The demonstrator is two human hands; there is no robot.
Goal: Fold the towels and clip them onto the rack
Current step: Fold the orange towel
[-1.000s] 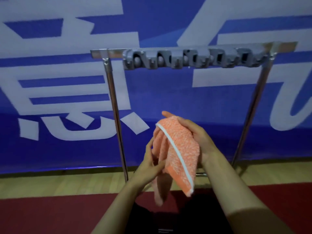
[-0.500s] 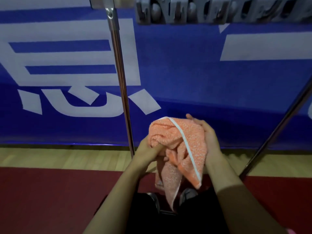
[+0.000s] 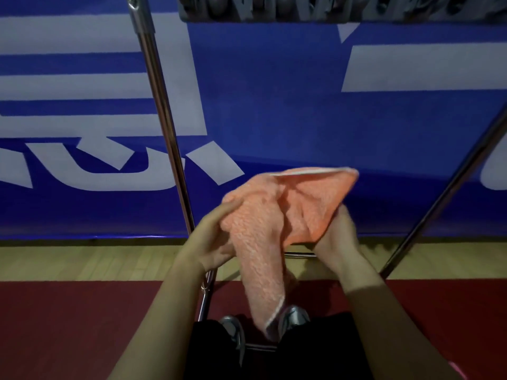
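An orange towel (image 3: 277,215) with a white edge hangs bunched between both hands in front of me. My left hand (image 3: 211,239) grips its left part, and a long end droops down toward my shoes. My right hand (image 3: 337,237) grips the right lower edge, with a corner spread up and to the right. The metal rack (image 3: 162,105) stands just behind, its left post upright and its right post (image 3: 450,187) slanting. A row of grey clips (image 3: 301,8) lines the rack's top bar at the upper edge of the view.
A blue banner with white lettering (image 3: 301,119) forms the wall behind the rack. Below it run a strip of wooden floor (image 3: 82,261) and a dark red mat (image 3: 68,325). My grey shoes (image 3: 293,319) stand by the rack's low crossbar.
The view has tilted down, so the clip bar sits at the top edge. My hands have drawn apart and spread the bunched towel wider, its corner now pointing up right.
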